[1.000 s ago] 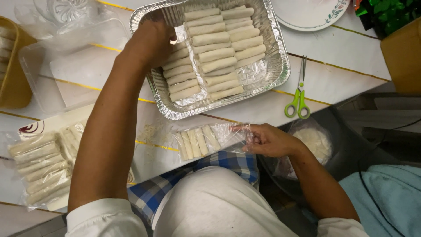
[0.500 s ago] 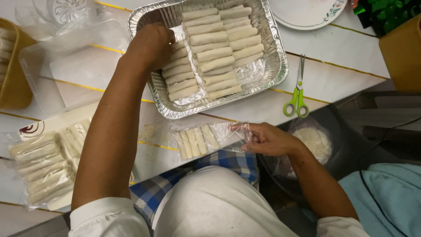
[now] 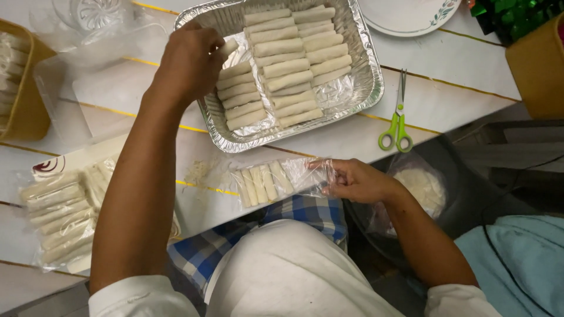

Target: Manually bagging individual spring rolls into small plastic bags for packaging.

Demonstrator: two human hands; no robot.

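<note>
The left hand [image 3: 189, 61] reaches over the near left corner of the foil tray [image 3: 364, 88] and is closed around one pale roll [image 3: 229, 47], of which only the end shows past the fingers. The tray stands on the white counter [image 3: 446, 70] and holds two columns of rolls lying side by side. The right hand [image 3: 352, 179] rests at the counter edge, its fingers pinched on the open end of a clear bag [image 3: 276, 179]; the bag lies flat and has four rolls inside. Green scissors [image 3: 398, 126] lie just right of the tray. A plate [image 3: 405, 14] is behind it. At the left lies a bigger packet of rolls [image 3: 56, 214], and a basket [image 3: 23, 111] stands further back.
</note>
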